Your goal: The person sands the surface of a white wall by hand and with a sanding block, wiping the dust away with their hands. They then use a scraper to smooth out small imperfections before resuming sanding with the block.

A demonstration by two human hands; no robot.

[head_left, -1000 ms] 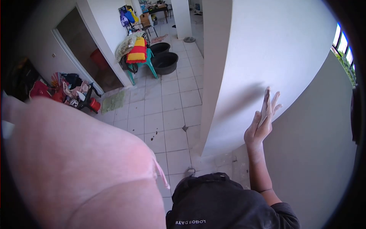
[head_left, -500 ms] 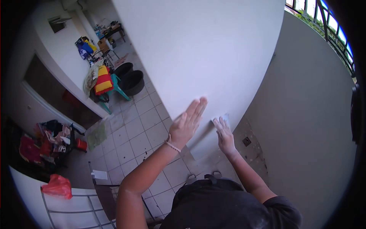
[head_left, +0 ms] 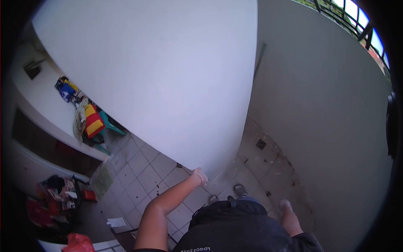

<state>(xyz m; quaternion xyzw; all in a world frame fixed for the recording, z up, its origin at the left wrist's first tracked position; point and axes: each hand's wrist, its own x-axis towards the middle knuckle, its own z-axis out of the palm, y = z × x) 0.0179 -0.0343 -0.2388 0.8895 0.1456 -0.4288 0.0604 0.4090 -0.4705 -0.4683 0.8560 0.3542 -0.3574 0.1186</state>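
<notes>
A tall, smooth white panel or wall section [head_left: 168, 71] fills the upper middle and narrows towards the floor. My left hand [head_left: 200, 176], with a beaded bracelet at its wrist, is at the panel's lower left edge. Its fingers are mostly hidden, so whether it grips the edge cannot be made out. My right hand [head_left: 285, 204] is low beside my right hip, away from the panel. It looks small and blurred, and its fingers do not show clearly.
A grey wall [head_left: 327, 96] with a metal railing [head_left: 344, 17] rises on the right. Tiled floor [head_left: 138, 168] has a drain [head_left: 261, 144]. Left are a green stool [head_left: 110, 122], a red-yellow cushion [head_left: 93, 122], piled clothes [head_left: 58, 193] and a red plastic bag [head_left: 79, 242].
My left hand has gone from flat on the panel's face down to its lower edge. The right hand, earlier pressing a pale piece on the panel, has dropped to my side. The view turned right.
</notes>
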